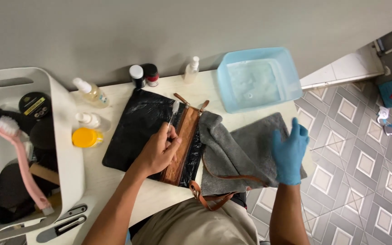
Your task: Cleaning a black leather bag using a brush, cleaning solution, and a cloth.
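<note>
Grey wall and patterned floor tiles are framing a pale table (114, 181) on which a black bag (137, 127) with a brown leather zip band (183, 145) is lying flat, its brown strap (214, 199) curling toward the near edge. A small brush (174, 111), toothbrush-like, is being held in the left hand (159, 149), bare and closed around the handle, with the bristles being pressed against the top end of the zip band. The right hand (290, 152), in a blue glove, is being held open with fingers spread, resting on or just above a grey cloth (246, 154) that is overlapping the bag's right side; contact cannot be told for certain.

Scrubbing of the leather trim appears to be the step in hand. The next stroke is judged to call for light, short passes along the band, with the bag being kept from sliding.

A blue basin (257, 79) of water is standing behind the cloth. Small bottles (91, 93) are standing near the wall, and a white basket (66, 136) with a pink brush (21, 159) is sitting at the left.
</note>
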